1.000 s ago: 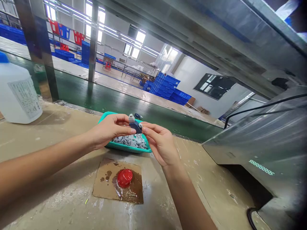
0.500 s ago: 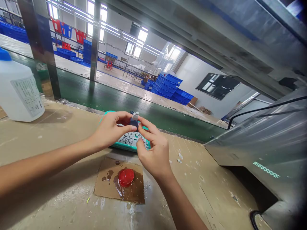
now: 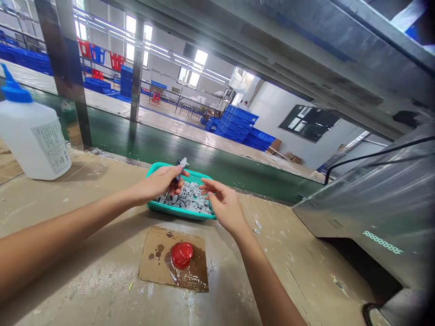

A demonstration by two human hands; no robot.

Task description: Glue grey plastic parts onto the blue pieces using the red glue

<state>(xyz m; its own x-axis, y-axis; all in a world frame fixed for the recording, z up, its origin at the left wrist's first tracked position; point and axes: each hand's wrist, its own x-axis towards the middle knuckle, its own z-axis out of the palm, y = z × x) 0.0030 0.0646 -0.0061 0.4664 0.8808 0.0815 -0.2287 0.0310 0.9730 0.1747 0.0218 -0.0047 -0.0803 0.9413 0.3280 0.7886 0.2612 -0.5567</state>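
My left hand (image 3: pixel 159 183) grips a small dark blue part (image 3: pixel 178 175) with a light grey piece (image 3: pixel 183 163) at its top end, held over the left part of a green basket (image 3: pixel 176 211). Many small grey pieces (image 3: pixel 193 199) lie in that basket. My right hand (image 3: pixel 224 203) is at the basket's right edge, fingers apart and bent, with nothing visible in it. Nearer to me, a wet red round object (image 3: pixel 182 255) rests on a stained cardboard square (image 3: pixel 154 267).
A white bottle with a blue nozzle (image 3: pixel 41 140) stands at the left. Two small grey pieces (image 3: pixel 257 224) lie on the table right of my right hand. Behind the basket runs a green conveyor belt (image 3: pixel 112 131); a metal housing (image 3: pixel 367 203) rises at the right.
My right hand has let go of the dark blue part and moved right and away from it. My left hand has shifted slightly left with the part, tilting it.
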